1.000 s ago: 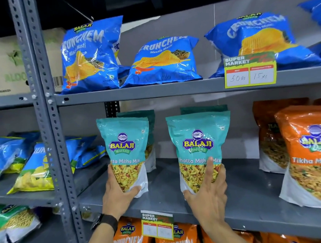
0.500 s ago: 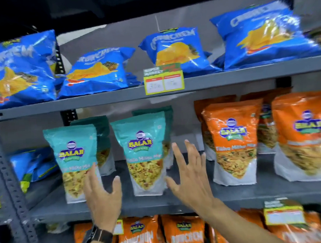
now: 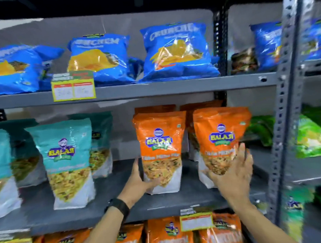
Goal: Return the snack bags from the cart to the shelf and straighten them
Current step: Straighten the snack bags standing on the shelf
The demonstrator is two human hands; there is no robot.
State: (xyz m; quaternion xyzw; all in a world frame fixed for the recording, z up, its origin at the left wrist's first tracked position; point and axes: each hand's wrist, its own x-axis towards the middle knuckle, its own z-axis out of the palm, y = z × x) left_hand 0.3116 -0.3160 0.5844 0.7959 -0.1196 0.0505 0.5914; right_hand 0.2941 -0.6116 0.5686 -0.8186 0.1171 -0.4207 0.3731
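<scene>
Two orange snack bags [image 3: 160, 151] [image 3: 220, 142] upright, middle shelf [image 3: 105, 209].

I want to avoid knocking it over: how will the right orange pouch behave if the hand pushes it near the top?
The right orange pouch stands tall on a narrow base, so it probably tips backward easily. Its crinkled film looks soft and would likely dent. The right hand touches it low, which seems safer.

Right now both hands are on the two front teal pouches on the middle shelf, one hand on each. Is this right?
Not quite. The head view shows the left hand and right hand on the two front orange pouches, one hand each, on the middle shelf. The teal pouches are untouched.
</scene>
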